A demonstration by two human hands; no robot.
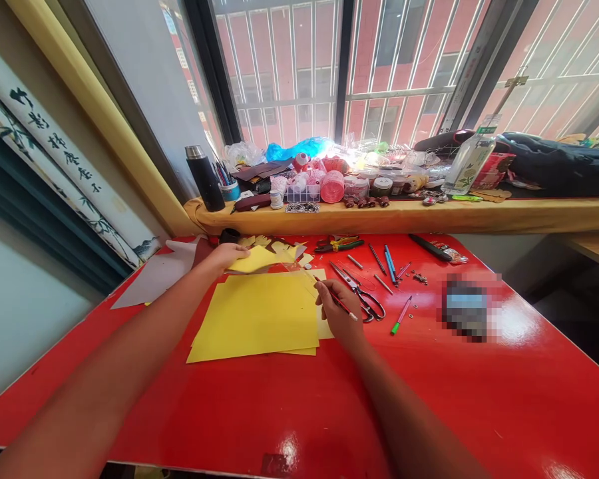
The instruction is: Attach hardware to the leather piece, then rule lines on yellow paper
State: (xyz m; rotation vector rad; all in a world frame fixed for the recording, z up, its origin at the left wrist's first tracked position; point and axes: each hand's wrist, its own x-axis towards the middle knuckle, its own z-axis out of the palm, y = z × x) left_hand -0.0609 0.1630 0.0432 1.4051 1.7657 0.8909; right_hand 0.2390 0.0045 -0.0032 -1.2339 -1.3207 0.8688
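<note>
My left hand (228, 255) reaches to the far side of the red table (219, 412) and pinches a small yellow sheet piece (254, 260). Below it lie large yellow sheets (259, 313), stacked slightly askew. Over their right edge, my right hand (337, 322) is closed around a red pencil (348, 309) with a pale end. A clear, ruler-like strip (299, 269) shows near the pencil's front end; whether my right hand also grips it, I cannot tell. Scissors (372, 303) with dark handles lie just right of that hand.
Yellow scraps (259, 241) and pliers (339, 244) lie at the back. Several pens (390, 264) and a pink-and-green marker (402, 315) are on the right, beyond which sits a blurred-out object (465, 307). A dark flask (204, 179) and a bottle (469, 163) stand on the sill.
</note>
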